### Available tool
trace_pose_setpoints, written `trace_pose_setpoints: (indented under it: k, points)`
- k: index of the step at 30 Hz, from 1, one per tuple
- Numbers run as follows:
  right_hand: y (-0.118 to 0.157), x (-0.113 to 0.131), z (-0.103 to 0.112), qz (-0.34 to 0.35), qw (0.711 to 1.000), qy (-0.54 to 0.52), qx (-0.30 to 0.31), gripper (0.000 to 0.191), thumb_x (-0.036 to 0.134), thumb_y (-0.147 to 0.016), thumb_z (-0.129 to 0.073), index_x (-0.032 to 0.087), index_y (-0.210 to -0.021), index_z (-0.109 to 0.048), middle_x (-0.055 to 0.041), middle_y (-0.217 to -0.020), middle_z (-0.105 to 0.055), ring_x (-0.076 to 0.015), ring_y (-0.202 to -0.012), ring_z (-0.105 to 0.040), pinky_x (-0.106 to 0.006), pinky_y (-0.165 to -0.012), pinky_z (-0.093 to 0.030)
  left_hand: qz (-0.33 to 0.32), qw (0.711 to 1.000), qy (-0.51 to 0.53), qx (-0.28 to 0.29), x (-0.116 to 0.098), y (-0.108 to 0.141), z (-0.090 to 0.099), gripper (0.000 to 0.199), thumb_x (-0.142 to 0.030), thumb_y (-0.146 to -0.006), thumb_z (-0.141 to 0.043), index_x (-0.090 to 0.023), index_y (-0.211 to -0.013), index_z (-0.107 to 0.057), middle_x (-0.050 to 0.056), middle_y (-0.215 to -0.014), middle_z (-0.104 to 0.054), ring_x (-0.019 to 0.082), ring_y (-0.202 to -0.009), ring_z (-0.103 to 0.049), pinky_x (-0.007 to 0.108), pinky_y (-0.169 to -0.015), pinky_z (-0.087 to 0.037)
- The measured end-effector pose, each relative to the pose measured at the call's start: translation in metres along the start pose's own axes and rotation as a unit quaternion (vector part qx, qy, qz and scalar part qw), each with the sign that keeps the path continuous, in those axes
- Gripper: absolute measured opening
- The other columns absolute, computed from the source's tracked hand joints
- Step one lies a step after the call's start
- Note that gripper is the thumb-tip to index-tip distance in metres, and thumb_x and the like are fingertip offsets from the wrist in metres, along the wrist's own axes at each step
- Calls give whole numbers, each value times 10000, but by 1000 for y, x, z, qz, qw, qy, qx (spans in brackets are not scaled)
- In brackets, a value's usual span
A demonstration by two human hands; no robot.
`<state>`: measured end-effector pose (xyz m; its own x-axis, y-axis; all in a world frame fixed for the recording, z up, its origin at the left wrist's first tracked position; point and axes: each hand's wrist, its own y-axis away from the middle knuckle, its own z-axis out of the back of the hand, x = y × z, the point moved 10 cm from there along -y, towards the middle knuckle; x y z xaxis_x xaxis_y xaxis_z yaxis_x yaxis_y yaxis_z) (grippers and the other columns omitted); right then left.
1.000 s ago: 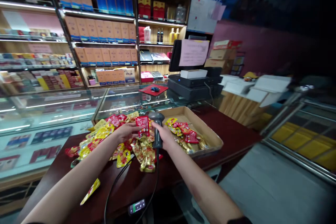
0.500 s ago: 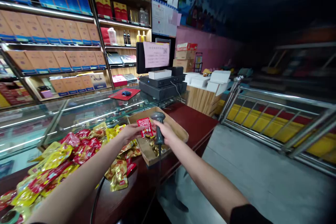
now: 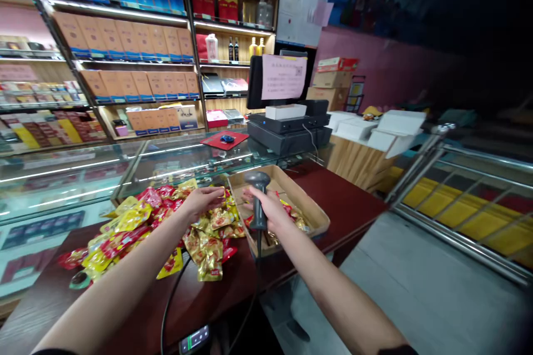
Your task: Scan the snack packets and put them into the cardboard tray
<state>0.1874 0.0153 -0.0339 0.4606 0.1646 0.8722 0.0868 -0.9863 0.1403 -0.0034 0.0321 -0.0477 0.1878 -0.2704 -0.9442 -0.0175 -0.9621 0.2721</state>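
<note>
My right hand [image 3: 271, 209] is clamped round the grip of a black handheld barcode scanner [image 3: 259, 208], fingers wrapped, head of the scanner pointing up and away from me. The scanner sits over the near corner of the cardboard tray [image 3: 311, 223], centre of the frame. That grip leaves the scanner head clear of my fingers, which looks like the reason it is held this way. Its black cable [image 3: 170, 299] drops from the butt toward the counter edge, with enough slack for the scanner to reach over the tray.

My left hand [image 3: 202, 203] is open, palm down, fingers together, nothing visibly in it. It is apart from the right hand but near it, just above the pile of foil snack packets [image 3: 166, 227]. I can't tell if the fingertips touch the packets.

The pile lies loose, red, yellow and gold, left of the tray and just beside it, so both are in easy reach of my hands. A few packets lie in the tray. All of this is on a dark red wooden counter [image 3: 350, 211], with a glass display case [image 3: 70, 188] at left. The POS terminal [image 3: 287, 130] stands behind the tray, upper centre.
</note>
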Motion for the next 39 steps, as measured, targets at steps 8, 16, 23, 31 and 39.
trace_pose_setpoints:
  k: [8,16,23,31,39]
  points:
    - [18,-73,-82,-78,994,16,79,265,295,-700,-742,168,-906,-636,-73,-934,-723,-199,-873,-705,-263,-672,-570,-12,998,5,-62,20,56,94,415,-305,-587,-857,-120,-928,-711,90,-887,-733,173,-805,-701,267,-779,-558]
    - [40,-150,-126,-133,985,37,102,374,380,-631,-784,178,-898,-618,-76,-933,-710,-217,-880,-694,-315,-757,-544,-124,952,-213,-179,24,106,172,352,-393,-743,-689,-150,-997,-711,88,-940,-735,221,-857,-687,312,-779,-525]
    - [56,-175,-124,-45,975,201,79,419,466,-706,-685,178,-1004,-624,-58,-964,-695,-238,-935,-637,-344,-821,-474,-137,826,-480,-262,52,136,162,354,-261,-853,-521,-159,-1165,-653,125,-1088,-685,239,-983,-642,334,-886,-457]
    - [59,-180,-126,-5,963,251,100,401,422,-752,-639,173,-1064,-600,-61,-974,-690,-240,-952,-620,-357,-893,-440,-113,810,-503,-280,67,141,154,463,-336,-869,-518,-169,-1299,-556,143,-1195,-633,267,-1087,-598,342,-909,-437]
    - [80,-158,-148,29,972,172,160,342,352,-744,-670,179,-1034,-618,-66,-1021,-694,-228,-964,-644,-364,-907,-479,-147,911,-256,-289,63,151,163,511,-407,-742,-685,-190,-1194,-587,92,-1031,-680,202,-859,-669,295,-763,-502]
